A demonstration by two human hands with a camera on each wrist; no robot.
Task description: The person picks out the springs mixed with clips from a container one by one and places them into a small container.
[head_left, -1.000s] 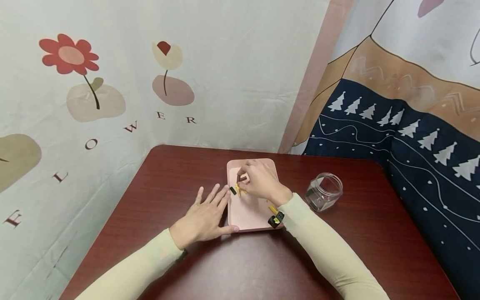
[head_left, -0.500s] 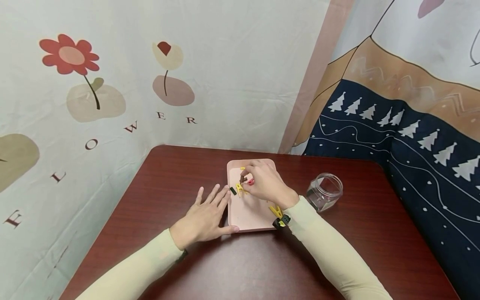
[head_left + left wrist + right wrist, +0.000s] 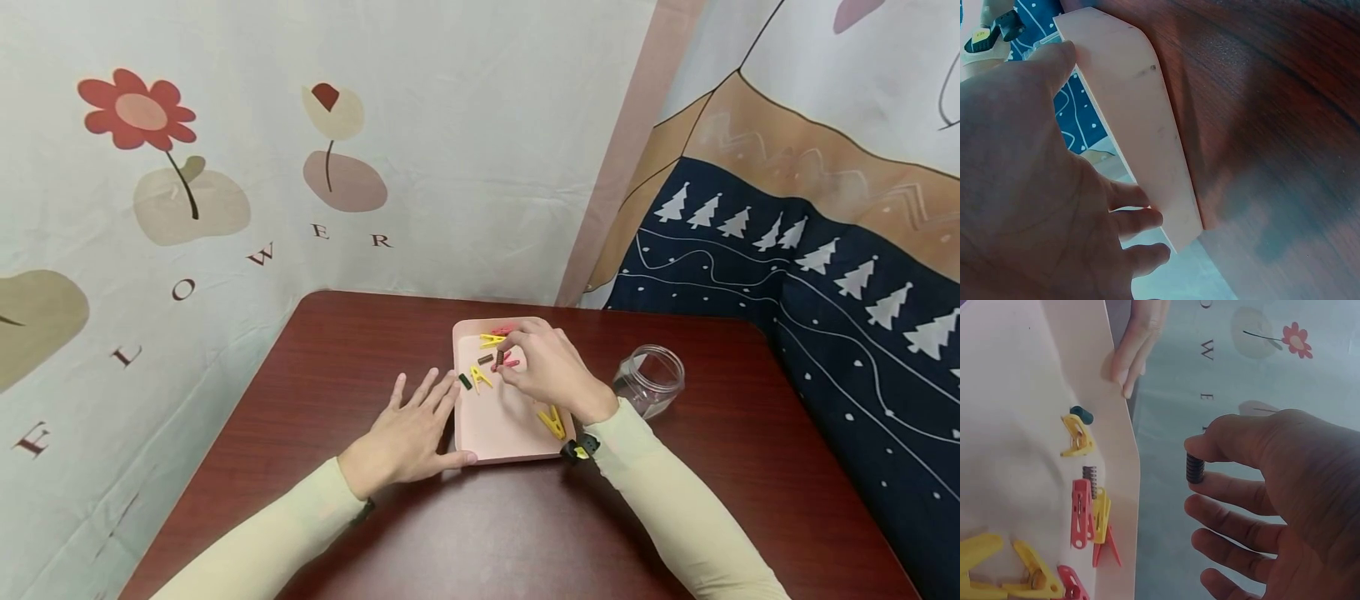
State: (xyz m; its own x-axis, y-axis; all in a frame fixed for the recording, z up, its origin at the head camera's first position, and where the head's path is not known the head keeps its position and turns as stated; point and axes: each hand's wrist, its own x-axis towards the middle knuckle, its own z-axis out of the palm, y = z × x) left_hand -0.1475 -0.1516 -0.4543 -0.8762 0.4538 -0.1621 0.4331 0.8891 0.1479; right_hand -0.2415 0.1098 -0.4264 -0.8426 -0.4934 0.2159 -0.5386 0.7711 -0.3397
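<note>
Between the thumb and index finger of my right hand (image 3: 551, 371) a small dark coil spring (image 3: 1194, 467) is pinched on end, above the pink tray (image 3: 498, 442). In the right wrist view, a second spring (image 3: 1089, 478) lies in the tray, among yellow clothespins (image 3: 1077, 435) and red clothespins (image 3: 1080, 515). A short dark green cylinder (image 3: 1082, 415) lies near the tray wall. My left hand (image 3: 405, 437) is spread with straight fingers at the tray's left side; in the left wrist view, its thumb and fingertips touch the rim.
To the right of the tray a clear glass-like jar (image 3: 651, 383) stands without a lid on the dark red wooden table (image 3: 360, 342). A larger yellow clip (image 3: 553, 422) lies at the tray's right side, near my right wrist. Printed cloths hang behind the table.
My right hand has moved right over the tray with the pinched spring, uncovering the other spring and several clothespins. My left hand has stayed in place.
</note>
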